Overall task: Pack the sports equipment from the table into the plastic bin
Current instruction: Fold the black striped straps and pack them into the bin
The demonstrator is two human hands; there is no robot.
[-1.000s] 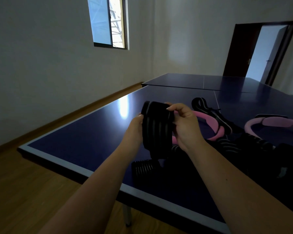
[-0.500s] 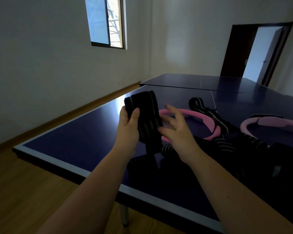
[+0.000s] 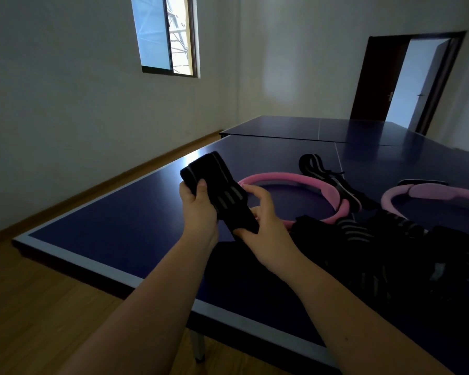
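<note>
A black wrap with grey stripes (image 3: 217, 182) is held above the blue table (image 3: 125, 228). My left hand (image 3: 198, 207) grips its upper part with the thumb across the front. My right hand (image 3: 263, 220) pinches its lower end. Behind the hands a pink exercise ring (image 3: 290, 178) lies flat on the table, and a second, paler pink ring (image 3: 428, 193) lies at the right. More black striped wraps and straps (image 3: 358, 231) are heaped to the right of my right hand. No plastic bin is in view.
Another black striped strap (image 3: 317, 166) lies behind the first ring. A second table half (image 3: 309, 128) stands beyond. Wooden floor (image 3: 38, 307) runs along the table's left edge. A window (image 3: 168, 36) and an open doorway (image 3: 414, 82) are in the walls.
The wrap has tilted, its top leaning left. My right hand let go of the upper part, opened, then took hold of the lower end. My left hand moved round to grip the upper part.
</note>
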